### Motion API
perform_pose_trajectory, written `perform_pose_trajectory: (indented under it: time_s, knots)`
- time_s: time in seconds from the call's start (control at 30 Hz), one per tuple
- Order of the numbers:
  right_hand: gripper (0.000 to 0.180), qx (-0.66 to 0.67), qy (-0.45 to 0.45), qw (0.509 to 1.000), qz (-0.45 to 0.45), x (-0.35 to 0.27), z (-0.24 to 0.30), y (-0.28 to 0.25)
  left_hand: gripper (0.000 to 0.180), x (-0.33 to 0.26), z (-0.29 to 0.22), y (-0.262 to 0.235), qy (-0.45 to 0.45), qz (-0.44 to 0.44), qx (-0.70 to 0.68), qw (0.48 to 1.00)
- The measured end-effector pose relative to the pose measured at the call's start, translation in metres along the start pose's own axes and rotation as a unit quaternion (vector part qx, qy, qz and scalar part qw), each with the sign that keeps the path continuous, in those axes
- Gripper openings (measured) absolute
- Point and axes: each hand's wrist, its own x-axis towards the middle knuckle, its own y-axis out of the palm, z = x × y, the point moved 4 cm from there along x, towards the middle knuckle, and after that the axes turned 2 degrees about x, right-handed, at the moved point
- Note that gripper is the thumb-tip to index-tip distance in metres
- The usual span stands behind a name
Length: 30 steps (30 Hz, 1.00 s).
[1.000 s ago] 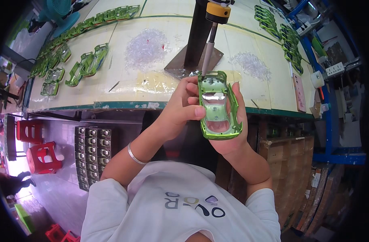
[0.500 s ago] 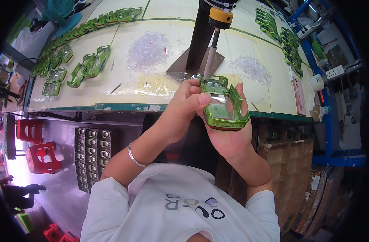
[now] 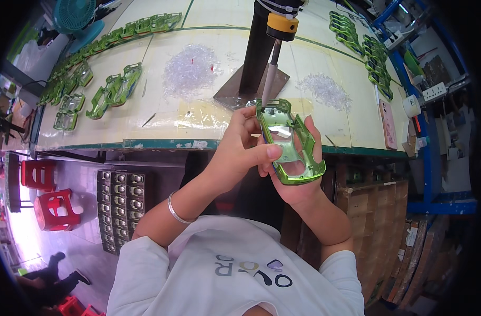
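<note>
A shiny green toy car body shell [image 3: 289,153] is held in both hands just beyond the table's near edge, its hollow inside facing up. My left hand [image 3: 235,155] grips its left side, with the thumb on the rim and the fingers partly hidden beneath. From below and the right, my right hand [image 3: 299,194] supports the shell. A thin vertical tool rod [image 3: 270,79] comes down from a yellow collar [image 3: 281,26] on a dark post. Its tip meets the shell's far left corner; whether it touches I cannot tell.
Clear plastic bits lie in a large pile [image 3: 190,71] left of the post's metal base [image 3: 231,88] and a smaller pile [image 3: 324,89] right. More green shells [image 3: 114,90] line the left, others [image 3: 377,63] the right. A pink phone [image 3: 388,125] lies at the right edge.
The shell has tilted so that more of its inside shows, and its far corner now sits at the rod's tip. My left thumb has moved down along the rim. A person behind has moved.
</note>
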Motion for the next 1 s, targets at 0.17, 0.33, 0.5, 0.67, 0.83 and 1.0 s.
perform_pose_trajectory:
  time_s: [0.17,0.33,0.5,0.67,0.83,1.0]
  knots:
    - [0.059,-0.003,0.007,0.999,0.037,0.01,-0.004,-0.01,0.09,-0.006,0.004,-0.005,-0.006,0.005,0.026,1.0]
    - [0.056,0.045,0.092,0.985,0.137,0.025,-0.001,-0.022,0.093,-0.016,0.008,-0.013,0.03,0.014,0.11,0.993]
    - [0.057,0.123,0.158,0.949,0.245,0.031,0.005,-0.026,0.1,-0.029,0.005,-0.007,0.078,0.033,0.192,0.978]
    - [0.056,0.146,0.17,0.927,0.302,0.032,0.007,-0.024,0.109,-0.032,0.0,-0.005,0.084,0.066,0.217,0.97]
    - [0.055,0.172,0.177,0.925,0.29,0.03,0.009,-0.018,0.113,-0.034,-0.003,-0.004,0.075,0.07,0.205,0.973]
    - [0.053,0.19,0.194,0.909,0.315,0.029,0.009,-0.016,0.115,-0.037,-0.004,0.0,0.064,0.065,0.176,0.98]
